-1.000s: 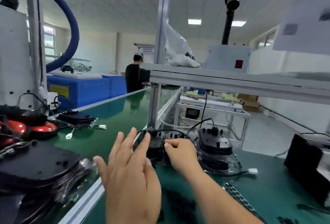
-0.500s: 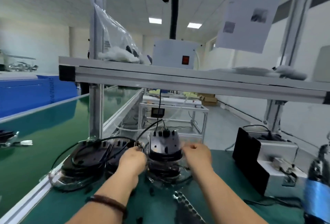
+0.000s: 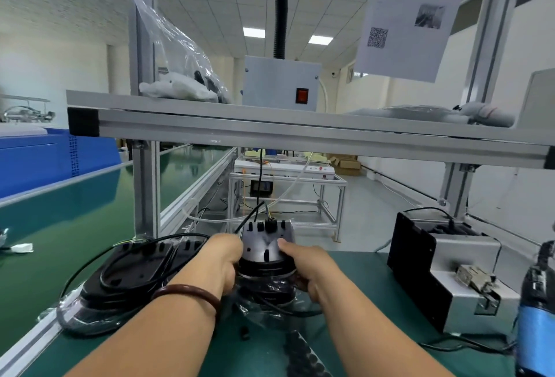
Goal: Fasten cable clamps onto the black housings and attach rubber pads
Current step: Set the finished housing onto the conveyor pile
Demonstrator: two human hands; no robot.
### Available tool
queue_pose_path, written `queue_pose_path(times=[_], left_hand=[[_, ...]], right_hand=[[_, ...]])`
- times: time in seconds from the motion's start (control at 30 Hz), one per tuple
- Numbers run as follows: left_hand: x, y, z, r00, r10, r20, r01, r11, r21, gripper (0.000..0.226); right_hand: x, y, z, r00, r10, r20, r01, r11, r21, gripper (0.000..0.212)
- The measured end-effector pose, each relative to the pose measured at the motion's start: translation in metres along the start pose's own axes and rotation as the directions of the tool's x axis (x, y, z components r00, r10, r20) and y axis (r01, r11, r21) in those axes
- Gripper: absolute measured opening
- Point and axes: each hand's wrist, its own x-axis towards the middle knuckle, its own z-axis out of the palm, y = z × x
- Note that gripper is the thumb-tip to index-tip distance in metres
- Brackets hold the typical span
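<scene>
A black housing (image 3: 265, 244) tops a short stack of housings wrapped in clear plastic, straight ahead on the green bench. My left hand (image 3: 223, 259) grips its left side, fingers curled round the edge. My right hand (image 3: 306, 262) holds the right side, thumb pressed on the top face. Black cables (image 3: 255, 214) rise from the housing's far end. A second housing (image 3: 129, 274) with coiled cable lies to the left. A strip of black rubber pads (image 3: 303, 355) lies near the front edge.
A grey and black machine box (image 3: 450, 268) stands at the right, with a blue-handled tool (image 3: 537, 316) beside it. An aluminium shelf rail (image 3: 300, 133) crosses overhead. The green conveyor belt (image 3: 75, 211) runs along the left, behind an upright post (image 3: 145, 190).
The view swung right from the conveyor to the bench. Both hands moved from the left housing to the stack ahead and closed on the top housing, drawing it slightly nearer.
</scene>
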Motion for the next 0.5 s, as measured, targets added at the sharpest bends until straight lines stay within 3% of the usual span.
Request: queue_pose_path(times=[0.07, 0.13, 0.23, 0.43, 0.47, 0.5], left_hand=[[-0.008, -0.003, 0.0, 0.989, -0.127, 0.07, 0.138, 0.974, -0.178, 0.024], [-0.01, -0.008, -0.001, 0.99, -0.123, 0.07, 0.139, 0.946, -0.293, 0.03], [-0.024, -0.011, -0.002, 0.993, -0.039, 0.113, 0.089, 0.872, -0.482, 0.029], [-0.049, 0.001, -0.019, 0.978, 0.135, 0.161, 0.063, 0.54, -0.839, 0.007], [-0.057, -0.001, -0.02, 0.964, 0.167, 0.206, 0.079, 0.562, -0.824, 0.004], [-0.066, -0.006, -0.018, 0.947, 0.178, 0.266, 0.089, 0.651, -0.754, 0.005]], right_hand=[[-0.003, -0.003, -0.001, 1.0, 0.015, 0.011, -0.016, 0.994, 0.112, 0.035], [-0.007, -0.005, -0.002, 0.999, 0.036, 0.027, -0.042, 0.969, 0.242, 0.017], [-0.015, -0.009, -0.005, 0.997, 0.036, 0.07, -0.059, 0.926, 0.372, 0.016], [-0.032, -0.037, -0.015, 0.996, 0.0, 0.084, -0.051, 0.792, 0.609, 0.016], [-0.034, -0.041, -0.016, 0.997, 0.003, 0.078, -0.053, 0.765, 0.642, 0.016], [-0.035, -0.045, -0.016, 0.997, 0.004, 0.08, -0.058, 0.735, 0.676, 0.015]])
